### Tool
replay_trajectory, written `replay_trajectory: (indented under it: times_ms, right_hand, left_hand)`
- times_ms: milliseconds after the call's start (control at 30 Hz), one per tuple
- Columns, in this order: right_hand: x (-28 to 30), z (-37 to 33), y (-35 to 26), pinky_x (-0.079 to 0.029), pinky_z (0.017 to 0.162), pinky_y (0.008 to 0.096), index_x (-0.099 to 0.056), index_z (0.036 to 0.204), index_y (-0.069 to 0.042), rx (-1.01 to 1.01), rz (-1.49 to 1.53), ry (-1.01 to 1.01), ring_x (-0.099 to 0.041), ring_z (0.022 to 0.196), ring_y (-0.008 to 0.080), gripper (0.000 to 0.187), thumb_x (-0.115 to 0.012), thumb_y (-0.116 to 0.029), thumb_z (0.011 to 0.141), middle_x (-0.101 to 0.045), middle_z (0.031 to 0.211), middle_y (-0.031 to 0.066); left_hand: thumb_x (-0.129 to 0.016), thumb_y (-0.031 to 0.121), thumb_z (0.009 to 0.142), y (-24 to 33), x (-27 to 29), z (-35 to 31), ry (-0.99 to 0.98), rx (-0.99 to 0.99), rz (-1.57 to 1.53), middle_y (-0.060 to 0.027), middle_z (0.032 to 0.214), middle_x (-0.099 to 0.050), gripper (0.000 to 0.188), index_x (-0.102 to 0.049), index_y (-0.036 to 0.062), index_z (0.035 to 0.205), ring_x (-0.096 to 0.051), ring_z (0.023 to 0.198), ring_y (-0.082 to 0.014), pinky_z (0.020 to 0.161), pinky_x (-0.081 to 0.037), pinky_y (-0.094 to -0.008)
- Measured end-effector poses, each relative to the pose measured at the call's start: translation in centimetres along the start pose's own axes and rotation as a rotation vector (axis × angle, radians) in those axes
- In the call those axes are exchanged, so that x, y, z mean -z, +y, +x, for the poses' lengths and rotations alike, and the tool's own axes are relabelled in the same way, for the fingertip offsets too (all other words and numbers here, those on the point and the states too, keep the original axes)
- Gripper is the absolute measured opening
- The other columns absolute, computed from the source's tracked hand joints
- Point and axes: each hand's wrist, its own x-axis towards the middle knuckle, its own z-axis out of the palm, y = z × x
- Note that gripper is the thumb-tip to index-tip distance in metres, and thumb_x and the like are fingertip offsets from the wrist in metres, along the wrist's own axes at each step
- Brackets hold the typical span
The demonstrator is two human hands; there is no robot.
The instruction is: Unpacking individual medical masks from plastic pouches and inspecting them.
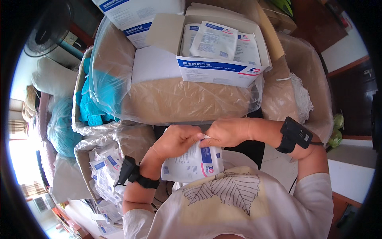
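In front of my chest I hold a white face mask pouch [191, 165] with blue and pink print. My left hand [178, 139] pinches its top edge between thumb and fingers. Right beside it, my right hand [227, 132] grips the same edge, the two thumbs almost meeting. A small white corner of the pouch pokes up between them. The pouch hangs below my hands, close to my shirt. Beyond my hands an open white and blue box [215, 75] holds several similar pouches [215, 41], some lying flat on top.
The box rests on a plastic-covered carton [187, 101], beside more white and blue boxes [139, 12]. At left, lined containers hold teal items [92, 105] and a heap of pouches [107, 169]. White cords [303, 99] spill inside a carton at right. A fan [47, 38] stands far left.
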Motion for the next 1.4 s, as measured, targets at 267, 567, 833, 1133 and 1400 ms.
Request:
replay_trajectory:
  times_ms: [267,567,833,1133,1400]
  right_hand:
    - [-3.5,-0.7,-0.1,-0.047,0.049,0.0353,-0.062,0.060,-0.012,0.211,-0.565,0.199,-0.062,0.054,0.0244,0.034,-0.052,-0.035,0.082,-0.060,0.055,0.0070]
    - [-4.7,-2.0,0.6,-0.047,0.051,0.0371,-0.060,0.065,-0.008,0.109,-0.506,0.200,-0.062,0.056,0.0266,0.033,-0.050,-0.033,0.083,-0.060,0.056,0.0106]
    - [-2.4,-0.5,1.0,-0.047,0.057,0.0394,-0.058,0.070,-0.005,-0.152,-0.286,0.235,-0.061,0.065,0.0308,0.042,-0.043,-0.040,0.088,-0.061,0.064,0.0123]
    - [0.2,-0.2,0.8,-0.048,0.063,0.0408,-0.061,0.076,-0.009,-0.036,-0.130,-0.011,-0.061,0.069,0.0331,0.036,-0.045,-0.039,0.086,-0.062,0.068,0.0142]
    - [-1.8,0.7,1.2,-0.048,0.054,0.0380,-0.064,0.066,-0.007,0.165,-0.604,0.110,-0.062,0.058,0.0270,0.024,-0.054,-0.027,0.075,-0.062,0.061,0.0127]
  left_hand:
    - [-0.044,0.018,0.093,-4.6,-7.2,-2.4,0.089,0.131,-0.801,0.0063,0.070,-0.046,0.026,-0.051,0.0033,0.073,-0.039,0.068,-0.0031,0.059,-0.035,-0.0199]
    - [-0.045,0.021,0.093,-5.0,-9.6,-2.0,0.170,0.193,-0.812,0.0053,0.070,-0.051,0.026,-0.055,0.0021,0.079,-0.043,0.067,-0.0030,0.059,-0.038,-0.0200]
    - [-0.054,0.016,0.083,-1.0,-2.3,0.3,0.204,0.049,0.273,-0.0123,0.077,-0.057,0.013,-0.060,0.0036,0.080,-0.055,0.073,-0.0315,0.064,-0.044,-0.0375]
    - [-0.048,0.018,0.089,-1.0,-4.4,-0.2,0.296,0.121,0.058,-0.0116,0.067,-0.048,0.022,-0.051,0.0021,0.075,-0.048,0.062,-0.0267,0.058,-0.041,-0.0331]
    - [-0.040,0.025,0.095,-5.3,-8.5,-0.6,0.368,0.241,-0.550,0.0055,0.067,-0.041,0.032,-0.049,0.0026,0.074,-0.036,0.065,-0.0051,0.059,-0.035,-0.0215]
